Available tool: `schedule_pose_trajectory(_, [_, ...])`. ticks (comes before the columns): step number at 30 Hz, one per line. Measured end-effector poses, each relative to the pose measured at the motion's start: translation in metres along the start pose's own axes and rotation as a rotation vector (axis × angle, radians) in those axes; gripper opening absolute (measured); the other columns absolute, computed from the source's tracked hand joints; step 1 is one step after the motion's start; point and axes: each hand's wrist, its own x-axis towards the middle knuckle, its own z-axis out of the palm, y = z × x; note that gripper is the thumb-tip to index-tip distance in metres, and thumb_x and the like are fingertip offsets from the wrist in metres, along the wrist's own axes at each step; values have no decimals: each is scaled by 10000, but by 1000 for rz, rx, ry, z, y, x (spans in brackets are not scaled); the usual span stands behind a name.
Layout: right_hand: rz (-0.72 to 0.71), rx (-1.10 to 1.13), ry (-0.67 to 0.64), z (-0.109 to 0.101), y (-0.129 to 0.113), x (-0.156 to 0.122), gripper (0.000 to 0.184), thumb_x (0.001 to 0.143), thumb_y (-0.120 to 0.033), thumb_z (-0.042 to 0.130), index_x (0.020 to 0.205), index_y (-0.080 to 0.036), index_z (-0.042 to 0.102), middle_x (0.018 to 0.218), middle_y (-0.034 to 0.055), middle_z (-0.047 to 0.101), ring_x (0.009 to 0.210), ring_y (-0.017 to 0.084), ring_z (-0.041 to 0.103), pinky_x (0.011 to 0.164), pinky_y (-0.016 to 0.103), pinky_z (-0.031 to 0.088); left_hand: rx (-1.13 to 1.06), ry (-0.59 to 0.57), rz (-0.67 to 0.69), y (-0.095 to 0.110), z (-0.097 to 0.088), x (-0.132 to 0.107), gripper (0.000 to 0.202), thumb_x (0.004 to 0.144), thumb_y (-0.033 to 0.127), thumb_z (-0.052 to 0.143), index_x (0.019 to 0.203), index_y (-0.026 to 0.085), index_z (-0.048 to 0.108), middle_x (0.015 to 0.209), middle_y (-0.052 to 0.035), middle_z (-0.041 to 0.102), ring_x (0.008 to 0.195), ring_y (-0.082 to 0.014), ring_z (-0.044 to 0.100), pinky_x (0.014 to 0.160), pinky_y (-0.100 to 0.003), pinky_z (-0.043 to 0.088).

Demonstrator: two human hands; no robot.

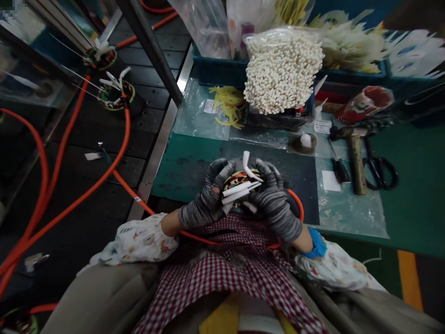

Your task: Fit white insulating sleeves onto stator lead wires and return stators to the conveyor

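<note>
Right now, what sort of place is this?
It looks like a factory or workshop: there are thick orange cables, a hammer and a round wired part being worked on.

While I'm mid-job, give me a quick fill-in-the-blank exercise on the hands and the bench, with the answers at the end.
1. The left hand and right hand wear gloves coloured ____.
2. The tubes on the wound part between the hands are coloured ____.
3. The hammer lies between the screwdriver and the black-handled ____.
4. The blue band is on the person's ____ arm.

Missing words: grey; white; scissors; right.
</note>
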Motion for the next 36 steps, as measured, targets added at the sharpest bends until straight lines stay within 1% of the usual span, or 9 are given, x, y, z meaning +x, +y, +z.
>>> schedule_pose_trajectory(3, [-114, 82, -26, -1, 8, -3, 447, 898, -544, 760, 1302, -354, 733, 1728, 19, 304, 1551, 404, 313, 1290, 631, 286, -19, -43, 33, 2, -7, 5, 843, 998, 323, 623, 1711, 316, 175, 1673, -143, 325, 1594, -374, 331, 1314, -573, 362])
schedule_pose_trajectory(6, [-146, 155, 1, -5, 10, -4, 354, 929, -524, 732, 1248, -374, 756, 1754, -29, 217, 1555, 408, 306, 1289, 646, 277, -25, -142, 69, 3, -17, 11, 844, 1019, 323, 602, 1721, 290, 134, 1671, -162, 331, 1602, -380, 313, 1331, -567, 324])
schedule_pose_trajectory(10, [-142, 134, 67, -4, 4, -4, 348, 982, -493, 669, 1271, -313, 737, 1753, 35, 242, 1523, 402, 354, 1264, 647, 313, 2, -171, 33, 5, -21, 10, 835, 1037, 306, 575, 1721, 296, 96, 1674, -177, 314, 1619, -367, 287, 1330, -554, 321])
schedule_pose_trajectory(14, [-33, 78, 36, -1, -1, -5, 306, 979, -489, 672, 1177, -274, 763, 1702, 105, 383, 1477, 408, 428, 1213, 659, 386, 118, -96, -19, 3, -10, 6, 1081, 886, 536, 810, 1696, 276, 143, 1654, -208, 352, 1577, -446, 339, 1294, -625, 354])
schedule_pose_trajectory(16, [-11, 89, 27, -2, 2, -6, 326, 979, -510, 679, 1181, -268, 763, 1685, 123, 426, 1466, 404, 465, 1179, 656, 438, 167, -32, -26, 4, -4, 7, 1107, 848, 569, 842, 1679, 271, 175, 1618, -204, 416, 1553, -448, 378, 1281, -640, 368])
schedule_pose_trajectory(22, [-42, 258, -47, -18, 29, -5, 318, 1035, -406, 614, 1312, -305, 733, 1643, 80, 516, 1460, 323, 548, 1134, 578, 549, 100, -24, -102, 22, 5, 22, 896, 895, 299, 783, 1649, 265, 301, 1662, -165, 409, 1567, -401, 388, 1294, -563, 392])
schedule_pose_trajectory(27, [-109, 265, -66, -23, 42, -4, 265, 991, -392, 655, 1200, -287, 780, 1661, 89, 477, 1490, 349, 501, 1160, 613, 516, 62, -111, -104, 30, 8, 33, 821, 879, 236, 738, 1620, 231, 386, 1683, -189, 392, 1568, -456, 379, 1287, -650, 372])
schedule_pose_trajectory(31, [-124, 211, -71, -21, 41, -4, 279, 995, -388, 645, 1212, -270, 772, 1673, 108, 442, 1478, 347, 503, 1166, 597, 513, -5, -112, -137, 30, 9, 37, 813, 847, 216, 747, 1594, 283, 433, 1692, -143, 409, 1573, -467, 375, 1288, -704, 342])
schedule_pose_trajectory(36, [-41, 169, -45, -19, 30, -3, 355, 1020, -401, 621, 1338, -279, 720, 1677, 129, 427, 1459, 352, 517, 1139, 580, 539, 72, -100, -126, 32, 12, 35, 915, 831, 196, 761, 1639, 309, 348, 1694, -151, 390, 1575, -450, 373, 1282, -687, 367])
